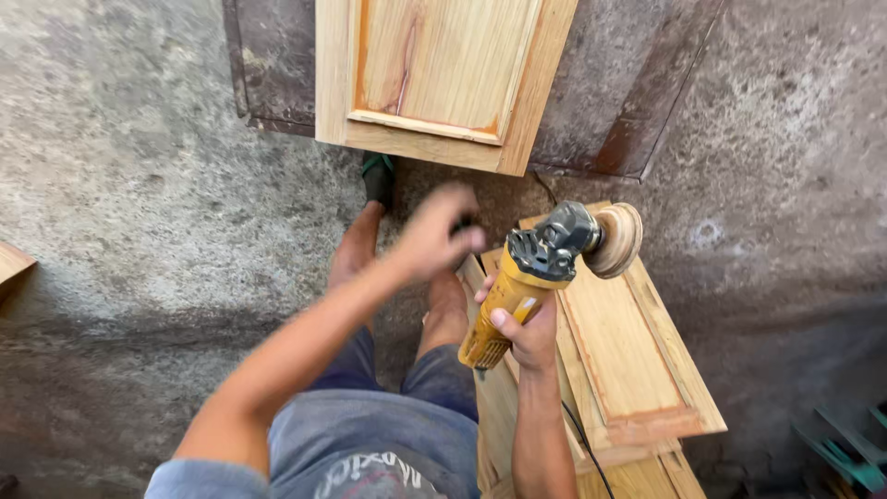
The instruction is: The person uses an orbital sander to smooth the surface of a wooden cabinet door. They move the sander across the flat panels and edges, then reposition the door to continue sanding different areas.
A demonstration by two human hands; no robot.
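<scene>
My right hand [527,328] gripped the yellow grinder [536,277] | long axis toward 1 o'clock | my left hand [434,236], blurred, fingers loosely curled, at its 9 o'clock.

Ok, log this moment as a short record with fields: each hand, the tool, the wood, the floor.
right hand: grips the yellow angle grinder by its body
tool head: round sanding disc, lifted off the wood
left hand: raised, blurred, holding nothing clearly
wood: panelled cabinet doors stacked under the grinder; another door ahead
floor: rough concrete
</scene>
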